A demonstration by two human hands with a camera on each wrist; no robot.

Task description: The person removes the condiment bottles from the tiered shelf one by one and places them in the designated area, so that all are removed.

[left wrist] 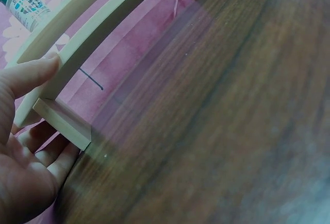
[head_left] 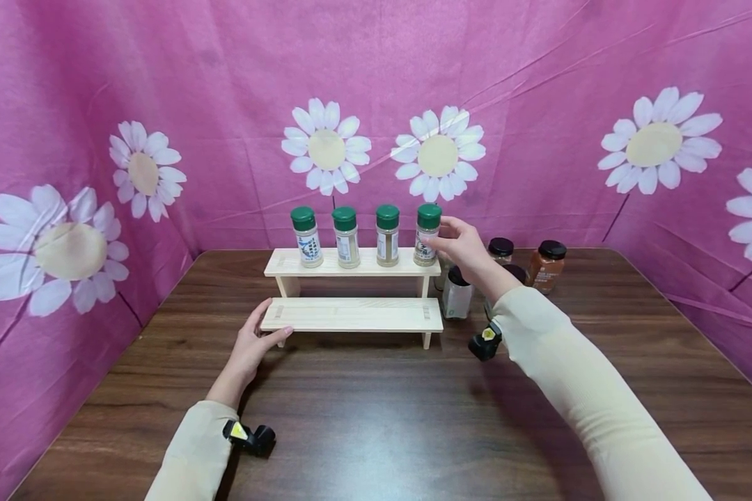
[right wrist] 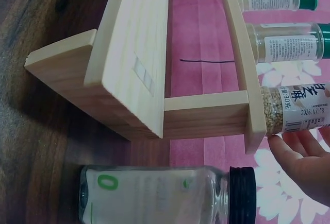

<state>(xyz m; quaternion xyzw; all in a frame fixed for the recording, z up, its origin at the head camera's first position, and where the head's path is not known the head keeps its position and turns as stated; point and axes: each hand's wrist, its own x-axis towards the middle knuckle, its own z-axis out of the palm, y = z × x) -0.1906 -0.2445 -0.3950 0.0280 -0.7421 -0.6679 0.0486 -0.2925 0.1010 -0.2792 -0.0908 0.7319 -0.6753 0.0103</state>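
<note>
A two-tier wooden rack [head_left: 351,314] stands on the table, with several green-capped spice jars [head_left: 387,236] in a row on its upper tier. My left hand [head_left: 255,342] grips the left end of the lower tier. In the left wrist view the thumb [left wrist: 38,74] lies on the board's edge and the other fingers reach below it by the rack's leg. My right hand [head_left: 462,247] holds the rightmost spice jar [head_left: 426,240], which stands upright at the upper tier's right end. Pale seeds show through this jar's glass [right wrist: 273,110] in the right wrist view.
Right of the rack, black-capped jars stand close together: a clear one with a pale label [head_left: 457,296], a reddish-brown one [head_left: 546,268] and others partly hidden by my right arm. A pink flowered cloth [head_left: 376,83] hangs behind the wooden table [head_left: 363,417].
</note>
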